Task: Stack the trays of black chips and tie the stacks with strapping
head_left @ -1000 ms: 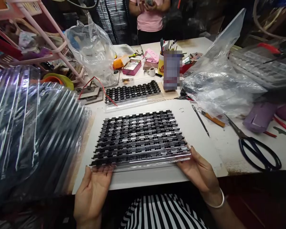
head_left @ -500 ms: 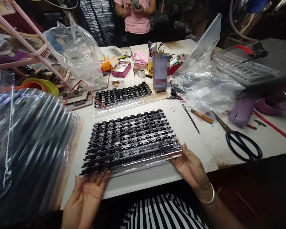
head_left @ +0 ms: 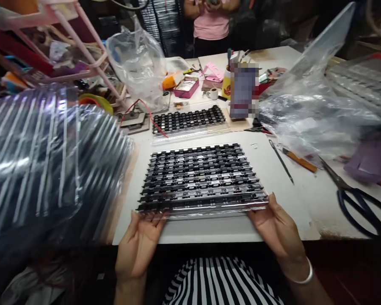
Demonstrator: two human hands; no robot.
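Note:
Both hands hold a clear plastic tray (head_left: 200, 178) filled with rows of small black parts, whose kind I cannot make out. My left hand (head_left: 141, 239) grips its near left corner, thumb at the edge and fingers underneath. At the near right corner my right hand (head_left: 277, 224) has its thumb on top and its fingers below; a white bangle (head_left: 305, 273) circles that wrist. The tray's near edge is over the white board (head_left: 209, 231). Farther back lies a second clear tray with similar black parts (head_left: 189, 120).
A tall stack of filled plastic trays (head_left: 92, 169) stands at the left. To the right lie scissors (head_left: 343, 186), an orange-handled tool (head_left: 300, 160), a thin dark tool (head_left: 281, 161) and a crumpled clear bag (head_left: 314, 118). Across the table stands a person in pink (head_left: 211, 25).
My view has swung left, so the table and both hands appear farther right. The tray looks flatter, its near left corner higher in the picture. Both hands keep their hold.

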